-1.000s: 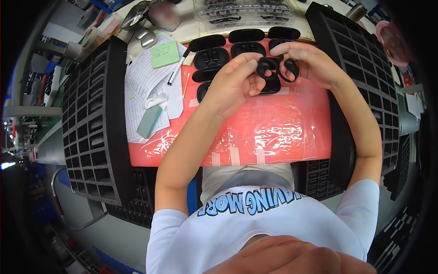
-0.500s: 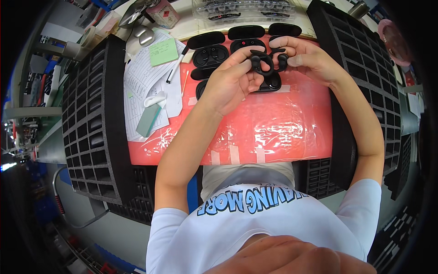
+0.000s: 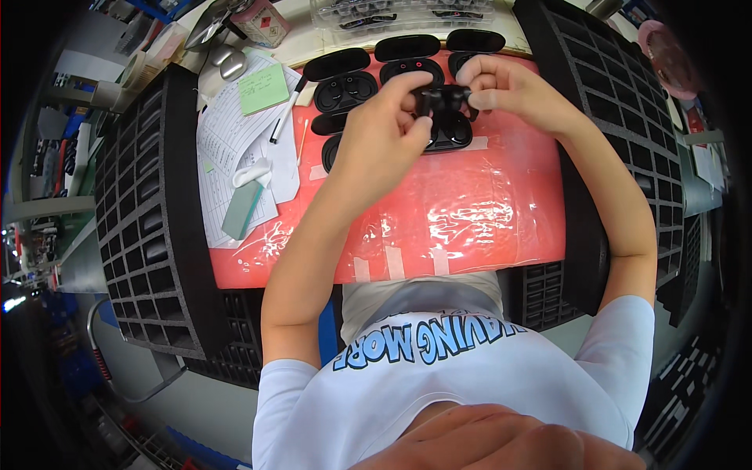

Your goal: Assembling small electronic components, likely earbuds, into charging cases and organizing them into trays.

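Earbuds point(image 3: 450, 98), black with faint highlights, look blurred between both hands point(image 3: 382, 133).

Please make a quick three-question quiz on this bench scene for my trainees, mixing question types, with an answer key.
1. Multiple choice: what do the left hand and right hand hold?
A. A white cup
B. Small black earpieces
C. Scissors

2. True or false: the green sticky note lies on the white papers.

3. Short answer: what colour is the shiny sheet in front of the person?

Key: 1. B; 2. True; 3. Pinkish red
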`<action>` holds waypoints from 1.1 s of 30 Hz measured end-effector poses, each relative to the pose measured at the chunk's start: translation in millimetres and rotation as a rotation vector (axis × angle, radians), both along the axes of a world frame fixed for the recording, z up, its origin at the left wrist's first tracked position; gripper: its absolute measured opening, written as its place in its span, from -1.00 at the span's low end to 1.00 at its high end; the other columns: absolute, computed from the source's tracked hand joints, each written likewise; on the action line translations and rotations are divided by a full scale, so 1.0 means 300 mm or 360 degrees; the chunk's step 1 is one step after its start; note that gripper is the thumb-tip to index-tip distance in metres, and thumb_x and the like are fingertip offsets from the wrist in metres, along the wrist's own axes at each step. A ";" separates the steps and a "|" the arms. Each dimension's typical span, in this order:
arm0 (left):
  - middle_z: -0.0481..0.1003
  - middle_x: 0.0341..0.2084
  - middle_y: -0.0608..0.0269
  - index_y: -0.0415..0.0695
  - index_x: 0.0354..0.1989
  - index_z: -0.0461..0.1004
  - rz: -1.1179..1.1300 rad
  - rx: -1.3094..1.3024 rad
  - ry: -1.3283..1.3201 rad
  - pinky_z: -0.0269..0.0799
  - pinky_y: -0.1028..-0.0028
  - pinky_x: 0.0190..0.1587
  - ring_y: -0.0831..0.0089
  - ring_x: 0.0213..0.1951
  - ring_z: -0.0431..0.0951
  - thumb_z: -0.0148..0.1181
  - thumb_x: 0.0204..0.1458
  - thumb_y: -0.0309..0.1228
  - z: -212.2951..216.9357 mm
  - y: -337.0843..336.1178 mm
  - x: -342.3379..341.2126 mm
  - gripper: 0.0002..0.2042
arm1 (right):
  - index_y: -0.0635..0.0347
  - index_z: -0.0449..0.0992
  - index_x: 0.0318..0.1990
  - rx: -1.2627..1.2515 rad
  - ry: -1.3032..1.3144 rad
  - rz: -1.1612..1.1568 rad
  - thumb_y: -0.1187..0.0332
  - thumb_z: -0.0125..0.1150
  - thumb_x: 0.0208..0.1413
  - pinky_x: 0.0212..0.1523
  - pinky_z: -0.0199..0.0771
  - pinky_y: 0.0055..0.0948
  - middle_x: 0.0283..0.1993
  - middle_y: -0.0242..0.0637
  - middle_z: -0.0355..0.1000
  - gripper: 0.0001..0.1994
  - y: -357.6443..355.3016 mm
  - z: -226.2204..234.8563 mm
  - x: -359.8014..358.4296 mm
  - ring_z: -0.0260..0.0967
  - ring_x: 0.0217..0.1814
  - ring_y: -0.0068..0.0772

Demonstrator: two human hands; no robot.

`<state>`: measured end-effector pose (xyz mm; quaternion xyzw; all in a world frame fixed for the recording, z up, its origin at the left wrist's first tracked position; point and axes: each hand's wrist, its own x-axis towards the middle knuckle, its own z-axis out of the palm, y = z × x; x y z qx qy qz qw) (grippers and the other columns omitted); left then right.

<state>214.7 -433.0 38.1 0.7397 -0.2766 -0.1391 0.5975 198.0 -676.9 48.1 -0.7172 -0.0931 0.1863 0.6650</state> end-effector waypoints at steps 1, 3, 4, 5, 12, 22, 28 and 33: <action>0.53 -0.40 0.08 -0.19 0.06 0.36 0.0041 0.0275 -0.0283 0.48 0.36 -0.36 0.30 -0.45 0.54 0.13 -0.01 -0.58 0.005 -0.004 -0.016 -0.61 | 0.23 0.38 -0.05 -0.0298 -0.0103 -0.0050 0.48 0.19 0.09 -0.06 0.39 -0.56 -0.31 -0.42 0.42 -0.74 0.015 0.002 -0.010 0.40 -0.21 -0.62; 0.52 -0.41 -0.06 -0.23 -0.03 0.38 0.0080 0.0352 -0.0493 0.49 0.25 -0.30 0.08 -0.38 0.57 0.18 -0.05 -0.55 -0.001 -0.018 -0.039 -0.64 | 0.25 0.41 -0.17 -0.0418 -0.0225 -0.0099 0.49 0.22 0.07 -0.20 0.39 -0.61 -0.43 -0.46 0.37 -0.82 0.066 0.008 -0.040 0.35 -0.33 -0.68; 0.53 -0.38 -0.08 -0.25 -0.06 0.37 0.0049 0.0427 -0.0563 0.49 0.21 -0.29 0.02 -0.34 0.57 0.19 -0.06 -0.55 -0.011 -0.022 -0.045 -0.66 | 0.27 0.42 -0.18 -0.0645 -0.0229 -0.0096 0.49 0.22 0.07 -0.24 0.40 -0.61 -0.44 -0.45 0.38 -0.83 0.080 0.015 -0.049 0.36 -0.35 -0.68; 0.53 -0.35 -0.10 -0.26 -0.09 0.37 0.0017 0.0503 -0.0634 0.48 0.16 -0.27 -0.04 -0.31 0.56 0.20 -0.07 -0.55 -0.022 -0.025 -0.049 -0.67 | 0.28 0.42 -0.19 -0.0871 -0.0234 -0.0091 0.49 0.22 0.07 -0.29 0.40 -0.62 -0.45 -0.43 0.39 -0.83 0.092 0.020 -0.056 0.36 -0.37 -0.68; 0.52 -0.30 -0.13 -0.29 -0.12 0.37 -0.0026 0.0636 -0.0588 0.49 0.15 -0.23 -0.07 -0.28 0.55 0.22 -0.06 -0.52 -0.061 -0.035 -0.025 -0.69 | 0.27 0.48 -0.23 -0.0883 -0.0494 -0.0269 0.47 0.24 0.07 -0.40 0.29 -0.66 -0.49 -0.49 0.36 -0.87 0.090 -0.015 -0.043 0.25 -0.45 -0.73; 0.50 -0.40 -0.09 -0.29 -0.28 0.39 0.0100 0.0600 -0.0791 0.43 0.13 -0.24 -0.01 -0.32 0.53 0.18 -0.03 -0.53 -0.098 -0.029 -0.027 -0.84 | 0.22 0.44 0.02 -0.1149 -0.1079 -0.0220 0.45 0.24 0.05 -0.05 0.38 -0.47 -0.14 -0.29 0.34 -0.66 0.064 -0.025 -0.007 0.34 -0.14 -0.41; 0.55 -0.37 0.07 -0.24 -0.20 0.48 0.0008 0.0270 -0.0851 0.48 0.38 -0.28 0.24 -0.32 0.58 0.18 0.05 -0.50 -0.042 -0.013 -0.195 -0.84 | 0.27 0.44 0.00 -0.1069 -0.0994 -0.0233 0.46 0.17 0.11 0.01 0.44 -0.43 -0.12 -0.24 0.42 -0.71 0.043 -0.054 -0.005 0.43 -0.06 -0.39; 0.48 -0.14 0.02 -0.31 -0.12 0.41 -0.1224 -0.1415 0.1772 0.41 0.37 -0.03 0.30 -0.10 0.51 -0.10 0.24 -0.09 0.188 -0.026 -0.458 -0.56 | 0.32 0.46 -0.05 -0.0968 -0.0817 -0.0088 0.45 0.11 0.16 -0.06 0.45 -0.51 -0.21 -0.26 0.48 -0.77 0.028 -0.078 0.025 0.46 -0.15 -0.48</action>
